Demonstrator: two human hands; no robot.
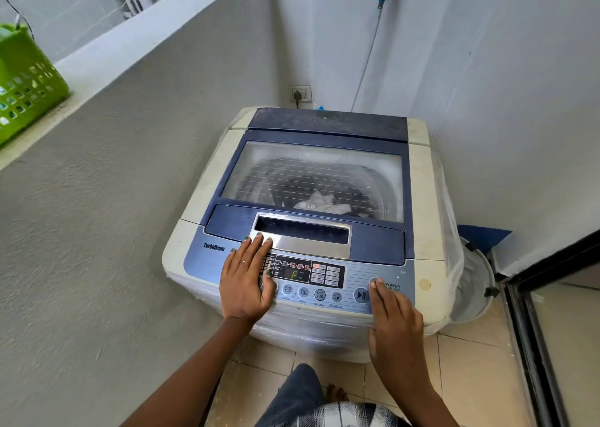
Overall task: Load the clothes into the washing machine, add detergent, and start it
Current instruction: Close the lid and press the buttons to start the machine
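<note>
Clothes (324,201) are seen through the shut lid (311,180) of the washer (201,199). The left hand (245,284) is laid flat, fingers straight, at the panel's (328,275) nine o'clock; at three o'clock the power button (375,282) is pressed by a straight fingertip of the right hand (394,322).

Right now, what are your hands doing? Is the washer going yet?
Left hand flat on the panel. Right hand open, fingertip on the power button. Lid shut, clothes inside, display lit. Nothing in the way.

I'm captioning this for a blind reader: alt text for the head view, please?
A right hand fingertip presses the power button of a closed washing machine; the left hand lies flat on its panel, with clothes visible under the lid.
</note>
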